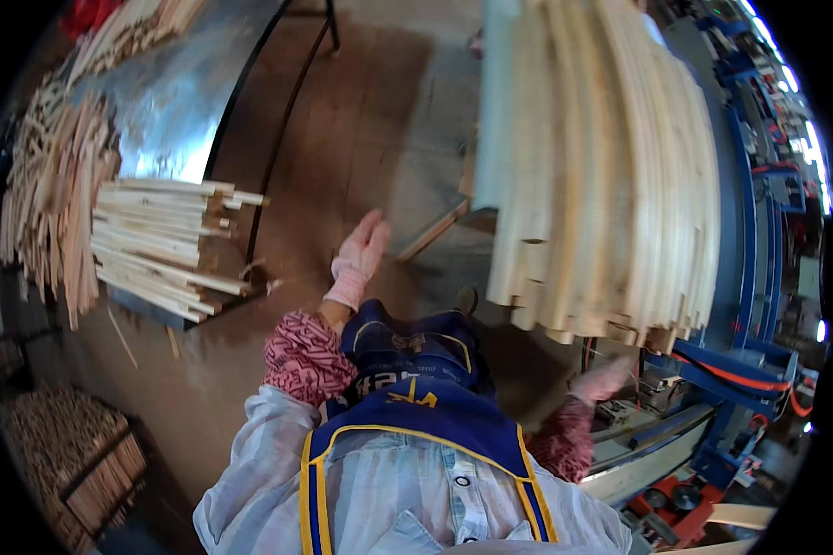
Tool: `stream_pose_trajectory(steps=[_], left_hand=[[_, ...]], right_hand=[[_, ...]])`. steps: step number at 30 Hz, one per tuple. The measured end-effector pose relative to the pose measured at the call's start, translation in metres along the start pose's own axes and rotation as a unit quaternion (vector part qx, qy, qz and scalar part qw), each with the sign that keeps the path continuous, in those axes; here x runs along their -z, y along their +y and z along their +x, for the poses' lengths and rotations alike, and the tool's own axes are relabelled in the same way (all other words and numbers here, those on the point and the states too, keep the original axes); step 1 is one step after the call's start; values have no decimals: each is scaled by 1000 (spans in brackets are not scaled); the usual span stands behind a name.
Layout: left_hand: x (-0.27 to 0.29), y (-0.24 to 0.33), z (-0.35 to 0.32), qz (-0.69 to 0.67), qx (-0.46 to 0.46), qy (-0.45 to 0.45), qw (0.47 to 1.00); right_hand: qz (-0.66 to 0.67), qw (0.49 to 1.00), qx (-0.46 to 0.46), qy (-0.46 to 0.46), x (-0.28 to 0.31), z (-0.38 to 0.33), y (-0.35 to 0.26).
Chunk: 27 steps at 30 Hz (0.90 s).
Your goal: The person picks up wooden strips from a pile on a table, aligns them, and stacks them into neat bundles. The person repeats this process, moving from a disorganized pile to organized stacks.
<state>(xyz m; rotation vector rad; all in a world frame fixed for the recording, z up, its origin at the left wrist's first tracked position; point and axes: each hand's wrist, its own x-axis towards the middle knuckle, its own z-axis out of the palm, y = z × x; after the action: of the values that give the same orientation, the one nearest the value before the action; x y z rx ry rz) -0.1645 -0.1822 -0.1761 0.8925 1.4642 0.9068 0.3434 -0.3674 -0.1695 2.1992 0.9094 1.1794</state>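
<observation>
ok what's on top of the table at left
Piles of wood strips lie on the table, some pale, some browner. They cover part of it; what's beneath them can't be seen.

The person wears a white striped shirt (379,499) with ringed buttons (463,481), yellow-trimmed blue apron (477,424), dark-patterned reddish oversleeves (307,359) and pale pink gloves (361,250).

One left hand (362,250) and one right hand (603,380) make two hands. There are two red sleeve covers (310,359), one blue apron (453,412), and too many wooden sticks (611,185) to count.
</observation>
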Motion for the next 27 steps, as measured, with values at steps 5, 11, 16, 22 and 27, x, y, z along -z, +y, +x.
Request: stream_pose_trajectory(steps=[5,11,16,22,27], left_hand=[[64,-123,-91,280,156,-92,943],[69,-268,-138,344,154,-13,926],[61,-332,-129,371,158,-2,915],[76,-379,-132,379,158,38,911],[69,-402,-119,462,86,94,878]], right_hand=[[575,600,36,-555,123,-142,-147],[494,554,488,-459,128,-238,-395],[340,691,530,-354,43,-309,-562],[322,715,389,-484,-31,-337,-699],[334,783,113,-512,-29,-332,-748]])
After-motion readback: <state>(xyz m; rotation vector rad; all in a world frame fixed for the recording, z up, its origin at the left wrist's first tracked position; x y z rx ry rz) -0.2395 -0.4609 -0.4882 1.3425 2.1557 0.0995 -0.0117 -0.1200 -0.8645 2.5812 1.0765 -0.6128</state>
